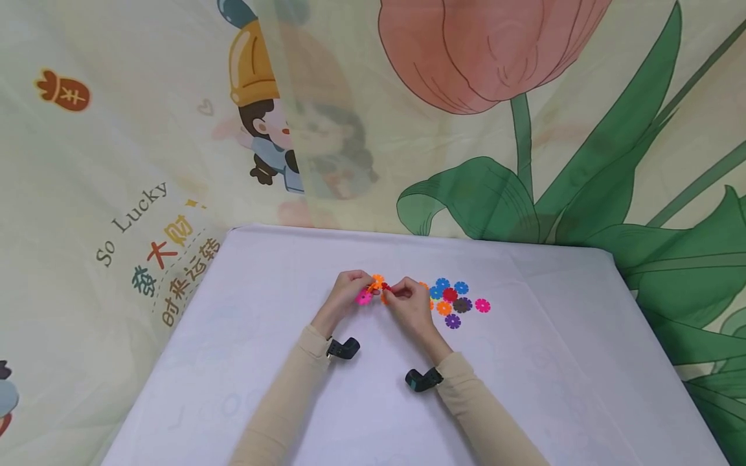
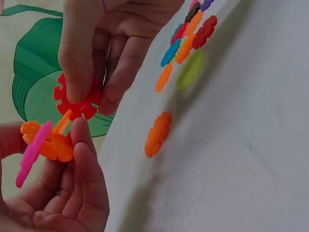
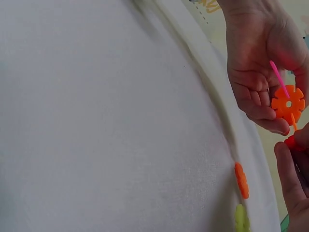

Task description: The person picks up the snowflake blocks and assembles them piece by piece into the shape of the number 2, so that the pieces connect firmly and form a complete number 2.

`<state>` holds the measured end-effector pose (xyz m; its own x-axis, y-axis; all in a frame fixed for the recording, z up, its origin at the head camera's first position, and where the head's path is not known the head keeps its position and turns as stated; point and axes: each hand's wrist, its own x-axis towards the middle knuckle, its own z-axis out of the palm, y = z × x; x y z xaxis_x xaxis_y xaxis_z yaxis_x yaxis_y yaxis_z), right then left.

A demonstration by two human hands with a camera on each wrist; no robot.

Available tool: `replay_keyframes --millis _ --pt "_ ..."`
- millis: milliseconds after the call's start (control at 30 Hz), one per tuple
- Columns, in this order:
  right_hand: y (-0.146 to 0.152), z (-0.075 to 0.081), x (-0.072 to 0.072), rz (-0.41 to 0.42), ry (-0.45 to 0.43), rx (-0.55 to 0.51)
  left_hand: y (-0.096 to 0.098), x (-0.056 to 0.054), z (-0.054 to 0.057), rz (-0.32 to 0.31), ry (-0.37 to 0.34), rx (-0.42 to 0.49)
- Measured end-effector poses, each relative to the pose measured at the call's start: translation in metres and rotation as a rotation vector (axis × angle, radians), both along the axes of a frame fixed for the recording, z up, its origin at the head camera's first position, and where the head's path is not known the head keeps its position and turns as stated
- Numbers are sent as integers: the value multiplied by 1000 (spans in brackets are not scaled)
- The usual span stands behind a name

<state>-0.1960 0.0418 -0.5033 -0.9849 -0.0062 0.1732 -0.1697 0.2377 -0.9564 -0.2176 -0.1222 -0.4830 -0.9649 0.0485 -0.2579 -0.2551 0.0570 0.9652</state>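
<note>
Over the table, my left hand [image 1: 345, 292] pinches a small joined cluster of notched plastic snowflake discs. In the left wrist view it has a pink disc [image 2: 34, 154] slotted upright into an orange disc [image 2: 57, 149], with a second orange disc [image 2: 63, 122] standing at the other side. Thumb and fingers of my right hand [image 1: 412, 304] pinch a red disc [image 2: 89, 111]. The red disc's edge is right at the second orange disc; whether their notches are engaged I cannot tell. In the right wrist view, the orange disc [image 3: 295, 99] shows its face and centre hole.
Loose discs lie on the white-covered table [image 1: 571, 362] right of my hands, including blue [image 1: 443, 284], purple [image 1: 452, 321] and pink [image 1: 482, 305] ones. A yellow-green disc [image 2: 190, 70] and an orange disc [image 2: 158, 134] lie nearer. A printed curtain [image 1: 350, 213] hangs behind.
</note>
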Motion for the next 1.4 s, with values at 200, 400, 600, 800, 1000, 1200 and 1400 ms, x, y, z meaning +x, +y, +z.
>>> replay_keyframes --millis 200,400,600,800,1000,1200,1400 --pt "-5 1 7 -2 49 87 -4 -1 4 -44 7 0" --pt "-9 0 10 -28 114 77 -4 -1 8 -67 -12 22" --pt "-8 -3 11 -7 144 34 -6 -1 2 -85 -22 78" --pt "-6 -4 10 19 134 39 -5 0 2 -91 -38 83" --pt "-5 -5 10 20 142 29 -5 -1 2 -89 -28 83" --pt "-5 -3 11 14 134 15 -3 -1 4 -79 -14 102" --pt "-5 -1 11 7 112 28 -2 -1 3 -72 -11 131"
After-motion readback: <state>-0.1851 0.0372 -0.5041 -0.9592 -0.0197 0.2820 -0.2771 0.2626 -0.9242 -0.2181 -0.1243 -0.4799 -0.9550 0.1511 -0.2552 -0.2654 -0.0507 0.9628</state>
